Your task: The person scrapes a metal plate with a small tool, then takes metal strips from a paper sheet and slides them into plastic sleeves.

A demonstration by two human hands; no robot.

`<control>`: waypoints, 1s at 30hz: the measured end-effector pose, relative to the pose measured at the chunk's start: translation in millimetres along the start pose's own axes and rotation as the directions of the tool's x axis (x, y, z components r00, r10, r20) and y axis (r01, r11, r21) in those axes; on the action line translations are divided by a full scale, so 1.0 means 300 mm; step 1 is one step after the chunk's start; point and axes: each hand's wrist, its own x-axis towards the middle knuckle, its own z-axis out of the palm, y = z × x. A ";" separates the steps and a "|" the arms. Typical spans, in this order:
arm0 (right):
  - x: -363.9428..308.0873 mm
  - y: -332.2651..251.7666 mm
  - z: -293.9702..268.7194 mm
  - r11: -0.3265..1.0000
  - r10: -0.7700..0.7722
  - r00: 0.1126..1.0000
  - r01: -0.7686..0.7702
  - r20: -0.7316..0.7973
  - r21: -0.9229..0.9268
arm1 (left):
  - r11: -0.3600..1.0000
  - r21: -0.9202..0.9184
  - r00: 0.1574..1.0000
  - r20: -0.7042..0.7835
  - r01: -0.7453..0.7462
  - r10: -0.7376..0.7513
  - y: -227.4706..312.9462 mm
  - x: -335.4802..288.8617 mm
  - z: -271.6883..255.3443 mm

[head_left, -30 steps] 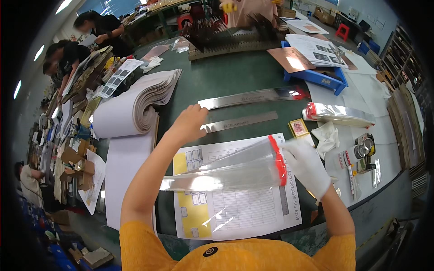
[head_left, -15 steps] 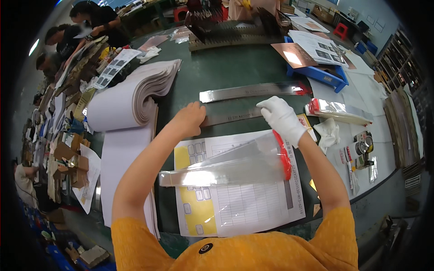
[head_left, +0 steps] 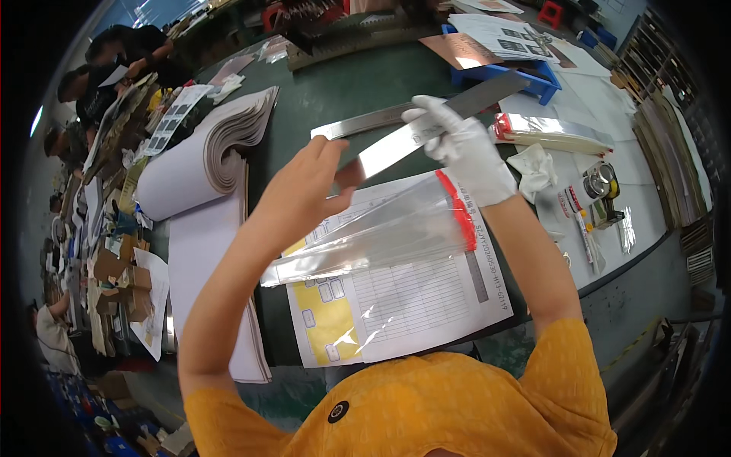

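Note:
A long, flat metal strip slants up to the right, raised off the table. My bare left hand pinches its near left end between thumb and fingers. My right hand, in a white glove, is closed round its middle. Behind it on the green table lies a second metal strip, partly hidden by my hands and the first strip. Below my hands, clear plastic sleeves with red edges rest on a printed sheet marked with a table and a yellow band.
To the left lies a thick stack of folded-over white paper. A blue tray holding papers stands at the back right. Nearer are packed strips in a clear sleeve, a crumpled white cloth and a tape measure. Other people work at far left.
The strip between my hands has come up off the table and tilted, its right end higher. My right hand has turned and now grips its middle. The view has shifted slightly.

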 end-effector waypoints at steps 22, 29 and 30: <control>-0.395 -0.533 -0.154 0.887 -0.460 0.857 0.434 -0.231 -0.157 | 0.348 -0.820 0.890 0.433 0.455 -0.142 0.220 0.076 0.111; -0.323 -0.654 -0.080 0.865 -0.498 0.849 0.501 -0.177 -0.032 | 0.364 -0.869 0.941 0.331 0.336 -0.078 0.261 0.019 -0.064; -0.328 -0.662 -0.056 0.862 -0.506 0.840 0.503 -0.197 -0.070 | 0.354 -0.876 0.944 0.323 0.326 -0.071 0.261 0.017 -0.073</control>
